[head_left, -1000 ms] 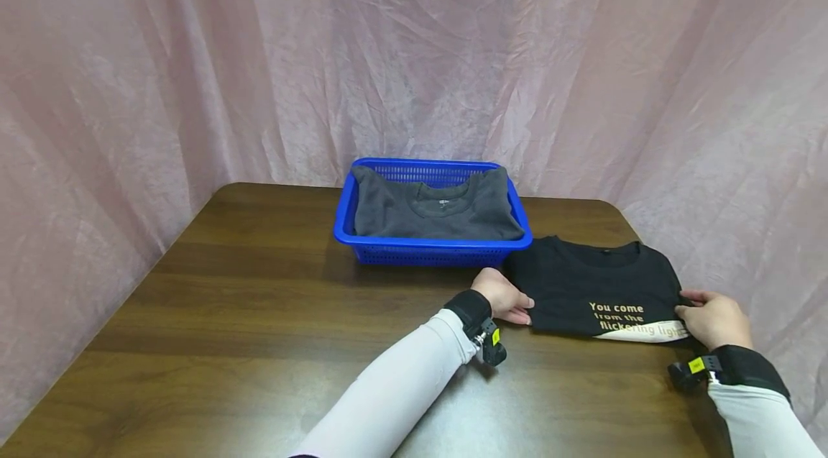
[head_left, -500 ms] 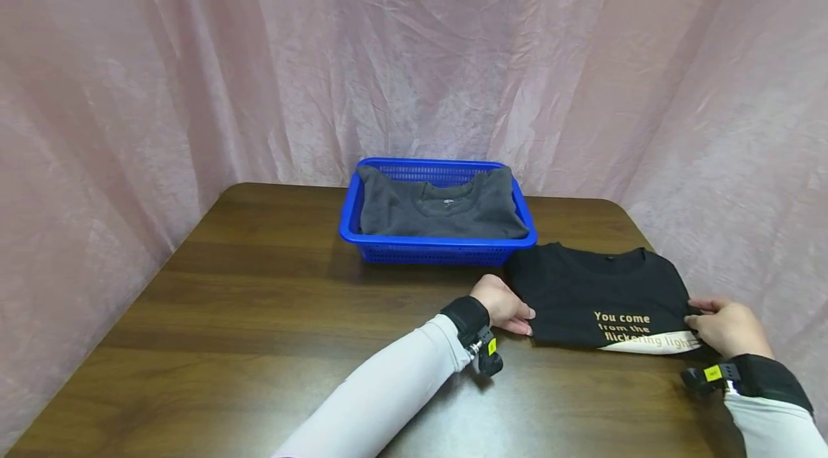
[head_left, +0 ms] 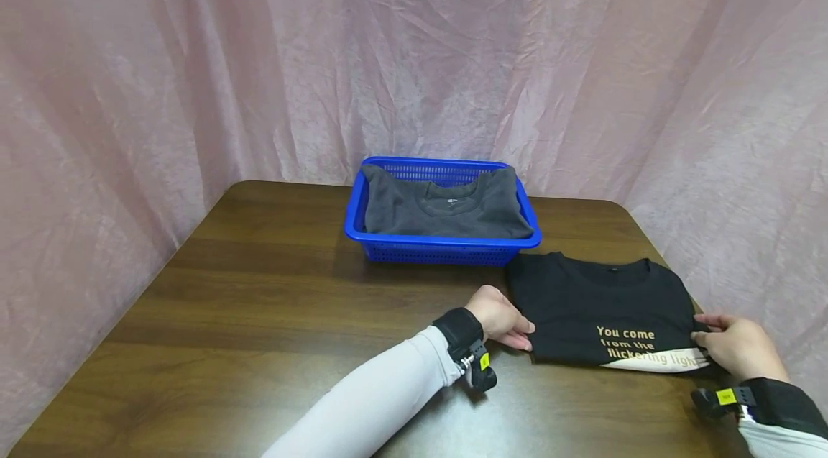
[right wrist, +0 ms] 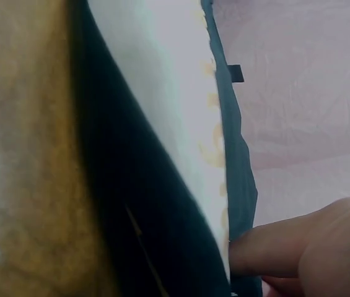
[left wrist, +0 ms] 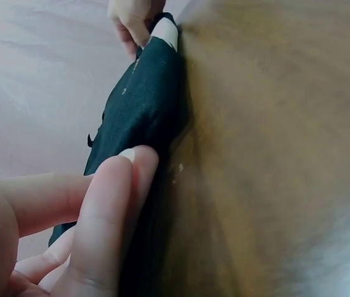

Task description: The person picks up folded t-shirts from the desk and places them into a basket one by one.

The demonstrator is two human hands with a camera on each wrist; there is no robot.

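Observation:
A folded black T-shirt (head_left: 563, 307) with cream lettering and a white printed patch lies at the table's right side. My left hand (head_left: 501, 320) pinches its left edge, thumb and fingers meeting at the cloth in the left wrist view. At the opposite edge my right hand (head_left: 744, 349) grips the fabric. The right wrist view has this hand (right wrist: 311, 253) beside the white print, its fingertips partly hidden behind the shirt. A folded dark grey shirt (head_left: 446, 213) sits inside the blue basket (head_left: 446, 241), behind the black one and to its left.
The brown wooden table (head_left: 259, 314) extends far to the left and in front. A pink curtain (head_left: 414, 48) hangs behind it and along the right side. The basket's front right corner is close to the shirt's upper left corner.
Both hands have drawn the black T-shirt toward me, away from the basket, keeping hold of its two sides. The view has shifted slightly; the grey shirt stays in the basket.

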